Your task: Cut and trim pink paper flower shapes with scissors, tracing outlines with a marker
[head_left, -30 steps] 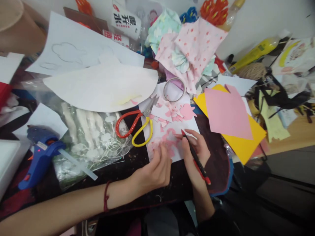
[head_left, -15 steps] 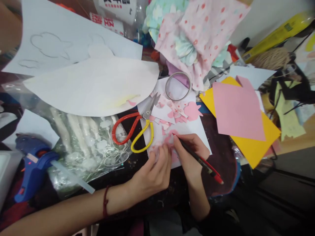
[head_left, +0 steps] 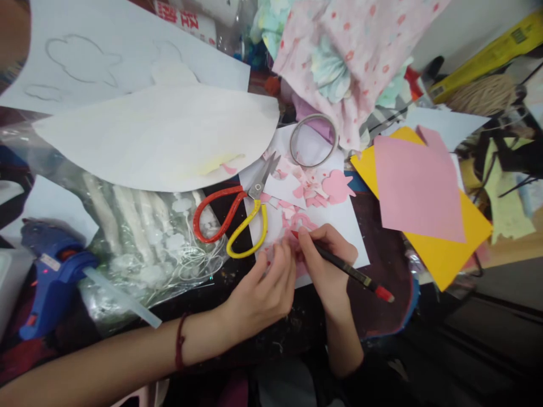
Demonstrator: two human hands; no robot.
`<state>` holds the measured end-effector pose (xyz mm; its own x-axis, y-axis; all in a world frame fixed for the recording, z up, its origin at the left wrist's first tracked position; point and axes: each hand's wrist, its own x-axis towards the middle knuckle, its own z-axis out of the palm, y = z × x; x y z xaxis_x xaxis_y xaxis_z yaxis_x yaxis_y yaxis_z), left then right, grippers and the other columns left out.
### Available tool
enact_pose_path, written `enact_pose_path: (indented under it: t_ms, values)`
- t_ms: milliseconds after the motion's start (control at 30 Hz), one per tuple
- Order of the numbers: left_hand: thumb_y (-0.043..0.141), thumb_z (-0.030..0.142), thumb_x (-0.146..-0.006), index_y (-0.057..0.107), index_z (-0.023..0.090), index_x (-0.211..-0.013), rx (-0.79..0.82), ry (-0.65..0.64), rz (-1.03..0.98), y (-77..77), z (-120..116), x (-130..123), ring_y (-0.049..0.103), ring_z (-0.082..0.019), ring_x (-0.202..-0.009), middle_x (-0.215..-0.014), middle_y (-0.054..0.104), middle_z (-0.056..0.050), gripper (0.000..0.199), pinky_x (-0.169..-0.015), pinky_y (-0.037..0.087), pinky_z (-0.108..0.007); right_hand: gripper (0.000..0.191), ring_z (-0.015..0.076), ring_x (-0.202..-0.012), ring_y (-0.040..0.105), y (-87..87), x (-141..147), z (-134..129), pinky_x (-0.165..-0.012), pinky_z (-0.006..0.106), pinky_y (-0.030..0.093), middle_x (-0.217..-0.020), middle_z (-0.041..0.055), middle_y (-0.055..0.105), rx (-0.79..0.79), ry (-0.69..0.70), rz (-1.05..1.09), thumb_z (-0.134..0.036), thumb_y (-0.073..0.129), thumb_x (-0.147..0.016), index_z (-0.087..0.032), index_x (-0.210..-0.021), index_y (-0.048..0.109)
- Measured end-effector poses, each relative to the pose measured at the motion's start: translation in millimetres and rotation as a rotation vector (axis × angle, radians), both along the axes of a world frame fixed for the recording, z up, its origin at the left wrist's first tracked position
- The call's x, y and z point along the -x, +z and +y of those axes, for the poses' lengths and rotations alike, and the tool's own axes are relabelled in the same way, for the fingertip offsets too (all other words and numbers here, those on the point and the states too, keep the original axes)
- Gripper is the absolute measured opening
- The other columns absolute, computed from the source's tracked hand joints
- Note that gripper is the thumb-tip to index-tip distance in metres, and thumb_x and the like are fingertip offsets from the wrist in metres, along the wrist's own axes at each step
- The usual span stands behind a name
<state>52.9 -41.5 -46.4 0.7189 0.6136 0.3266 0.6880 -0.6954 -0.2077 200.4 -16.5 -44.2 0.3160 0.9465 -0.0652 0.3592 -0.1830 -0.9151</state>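
My right hand (head_left: 333, 260) is closed around a black and red pencil (head_left: 350, 269), its red tip down at the pink paper (head_left: 294, 223) and its eraser end towards the lower right. Beside it, the bent fingers of my left hand (head_left: 265, 285) press on the pink paper, most of which they hide. Under both lies a white sheet (head_left: 350, 240). Pink scraps (head_left: 314, 195) and a pink fish-like cutout (head_left: 338, 186) rest on this sheet. Scissors (head_left: 257, 189) with one red and one yellow handle lie spread a little, up and left of my left hand.
A large white cutout (head_left: 161, 135) lies over a sheet with pencil outlines (head_left: 80, 59). A blue glue gun (head_left: 57, 271) and a plastic bag (head_left: 144, 243) are at left. A tape ring (head_left: 314, 140) and dotted cloth (head_left: 352, 51) lie behind; pink (head_left: 418, 186) and yellow sheets (head_left: 441, 257) at right.
The pencil tip has shifted slightly left and the pencil lies a little flatter. My left hand stays on the pink paper. The whole view has moved slightly.
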Motion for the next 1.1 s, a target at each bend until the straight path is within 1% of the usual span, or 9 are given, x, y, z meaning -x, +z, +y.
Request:
enact_pose_path:
  t_ms: [100, 233, 367, 500, 633, 700, 833, 1000, 1100]
  values:
    - [0.053, 0.029, -0.093, 0.061, 0.0, -0.13, 0.005, -0.009, -0.011, -0.3, 0.2, 0.0, 0.062, -0.028, -0.117, -0.131, 0.065, -0.021, 0.048, -0.092, 0.053, -0.036, 0.029, 0.0096, -0.049, 0.053, -0.3, 0.6, 0.3, -0.048, 0.024, 0.044, -0.057, -0.0042, 0.059, 0.002, -0.008, -0.033, -0.037, 0.07, -0.087, -0.019, -0.067, 0.058]
    - [0.05, 0.025, -0.094, 0.065, 0.0, -0.123, 0.005, -0.033, -0.037, -1.9, 0.9, -0.1, 0.065, -0.029, -0.113, -0.127, 0.067, -0.022, 0.041, -0.089, 0.054, -0.037, 0.03, 0.0091, -0.046, 0.05, 0.7, 1.5, 1.0, -0.043, 0.023, 0.04, -0.055, -0.005, 0.056, 0.021, -0.024, -0.048, -0.038, 0.071, -0.086, -0.02, -0.066, 0.057]
    - [0.049, 0.023, -0.095, 0.066, 0.002, -0.119, 0.012, -0.035, -0.055, -1.6, 1.4, 0.1, 0.066, -0.028, -0.111, -0.125, 0.069, -0.021, 0.037, -0.088, 0.055, -0.037, 0.029, 0.0086, -0.045, 0.049, 0.9, 1.6, 1.7, -0.043, 0.024, 0.038, -0.054, -0.0053, 0.055, 0.02, -0.02, -0.077, -0.036, 0.072, -0.085, -0.02, -0.066, 0.058]
    - [0.049, 0.023, -0.095, 0.065, 0.001, -0.12, 0.013, -0.031, -0.037, -0.1, 1.8, 0.6, 0.066, -0.027, -0.11, -0.127, 0.068, -0.021, 0.037, -0.089, 0.055, -0.037, 0.027, 0.0085, -0.046, 0.048, 2.2, 1.8, 2.1, -0.045, 0.024, 0.039, -0.054, -0.0053, 0.056, -0.001, -0.048, -0.09, -0.033, 0.073, -0.085, -0.02, -0.066, 0.059]
    - [0.05, 0.023, -0.095, 0.066, 0.002, -0.119, 0.015, -0.038, -0.047, 0.1, 2.1, 1.1, 0.067, -0.027, -0.108, -0.125, 0.069, -0.021, 0.036, -0.088, 0.055, -0.036, 0.026, 0.0075, -0.047, 0.048, 4.4, 2.4, 3.1, -0.046, 0.022, 0.04, -0.054, -0.0056, 0.056, 0.001, -0.011, -0.105, -0.031, 0.073, -0.084, -0.02, -0.065, 0.059]
    - [0.049, 0.023, -0.095, 0.066, 0.002, -0.118, 0.011, -0.038, -0.051, 0.2, 2.2, 1.2, 0.067, -0.027, -0.108, -0.124, 0.069, -0.021, 0.036, -0.088, 0.056, -0.036, 0.026, 0.0075, -0.047, 0.048, 3.7, 2.8, 3.5, -0.046, 0.022, 0.04, -0.054, -0.0058, 0.056, 0.003, -0.017, -0.111, -0.03, 0.074, -0.084, -0.019, -0.065, 0.059]
    - [0.049, 0.023, -0.095, 0.066, 0.001, -0.118, 0.014, -0.037, -0.042, 0.7, 2.9, 1.4, 0.067, -0.027, -0.108, -0.125, 0.069, -0.021, 0.036, -0.087, 0.057, -0.036, 0.027, 0.0081, -0.045, 0.048, 0.9, 3.4, 3.2, -0.045, 0.023, 0.04, -0.053, -0.0058, 0.055, 0.005, -0.073, -0.107, -0.032, 0.074, -0.083, -0.02, -0.066, 0.058]
    - [0.05, 0.024, -0.095, 0.066, 0.001, -0.118, 0.018, -0.046, -0.044, 0.8, 4.1, 1.5, 0.068, -0.027, -0.107, -0.125, 0.069, -0.021, 0.036, -0.086, 0.057, -0.035, 0.027, 0.0082, -0.047, 0.049, 2.4, 3.6, 3.0, -0.045, 0.022, 0.041, -0.054, -0.0051, 0.057, 0.009, -0.014, -0.116, -0.034, 0.073, -0.084, -0.019, -0.065, 0.06]
    - [0.05, 0.023, -0.095, 0.066, 0.001, -0.118, 0.021, -0.045, -0.045, 0.6, 3.8, 1.4, 0.068, -0.027, -0.107, -0.124, 0.069, -0.021, 0.036, -0.086, 0.057, -0.035, 0.028, 0.0082, -0.046, 0.048, 2.8, 4.0, 3.2, -0.044, 0.022, 0.04, -0.053, -0.0053, 0.056, 0.003, -0.04, -0.133, -0.035, 0.073, -0.084, -0.02, -0.065, 0.059]
